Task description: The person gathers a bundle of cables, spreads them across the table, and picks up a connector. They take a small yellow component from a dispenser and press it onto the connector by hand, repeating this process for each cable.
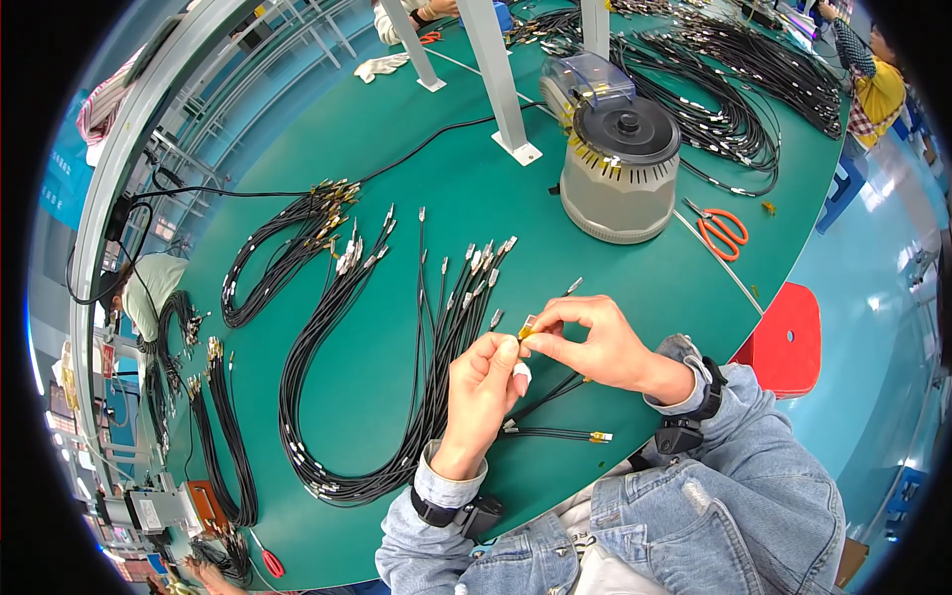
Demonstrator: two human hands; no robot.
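Over the near part of the green table, my two hands meet at the end of a black cable. My left hand [478, 395] is closed in a pinch on the cable, just below its connector; one finger has a white wrap. My right hand [592, 342] pinches a piece of amber tape [527, 328] at the silvery connector, its fingertips nearly touching the left thumb. Several black cables [436, 382] with metal ends lie beside my left hand, part of a U-shaped bundle [290, 397]. Below my hands lies a pair of cable ends [595, 436], one banded with amber tape.
A grey tape dispenser [620, 188] with a black round top stands ahead. Orange-handled scissors [724, 233] lie to its right. More cable bundles [263, 253] are at left and far right [734, 109]. Metal posts [493, 79] rise from the table. A red stool [788, 342] stands at right.
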